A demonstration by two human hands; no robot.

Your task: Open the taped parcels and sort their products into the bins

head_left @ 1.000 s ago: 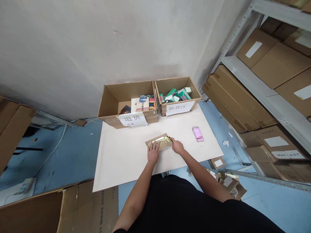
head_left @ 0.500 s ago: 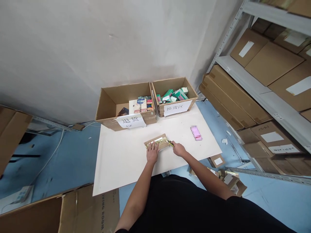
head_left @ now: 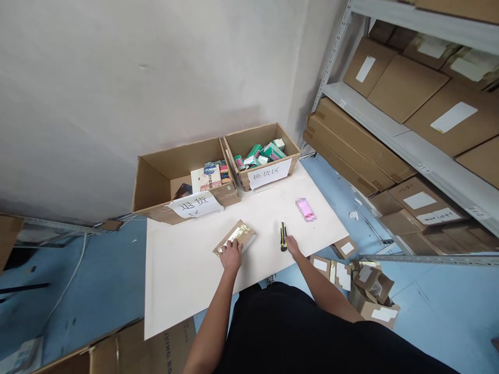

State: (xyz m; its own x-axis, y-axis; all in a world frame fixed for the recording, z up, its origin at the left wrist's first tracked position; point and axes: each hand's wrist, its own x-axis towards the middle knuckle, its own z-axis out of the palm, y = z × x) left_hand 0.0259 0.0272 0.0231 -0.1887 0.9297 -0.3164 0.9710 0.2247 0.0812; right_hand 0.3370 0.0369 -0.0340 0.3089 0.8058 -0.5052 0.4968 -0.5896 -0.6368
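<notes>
A small flat cardboard box [head_left: 245, 234], with shiny tape and a white label along its top, lies at an angle on the white table [head_left: 183, 280]. My left hand [head_left: 231, 255] grips its near side, fingers over the top and partly covering the label; the thumb's hold underneath is hidden. To the right, a black and yellow utility knife [head_left: 283, 237] is at the tabletop, pointing away from me. The closed fingers of my right hand [head_left: 291, 244] pinch its right edge near the handle end. Whether the blade is out is too small to tell.
Two open labelled cartons stand at the table's back: a larger one [head_left: 156, 205] with flat packs and a smaller one [head_left: 244, 182] with green-and-white boxes. A pixelated pink item [head_left: 306, 209] lies right. Shelving [head_left: 390, 117] with cartons flanks the right; discarded boxes [head_left: 376, 291] lie on the floor.
The utility knife has moved away from the box, toward me, and turned to point away. My left hand has gone from lying flat to gripping the box. The camera view has shifted.
</notes>
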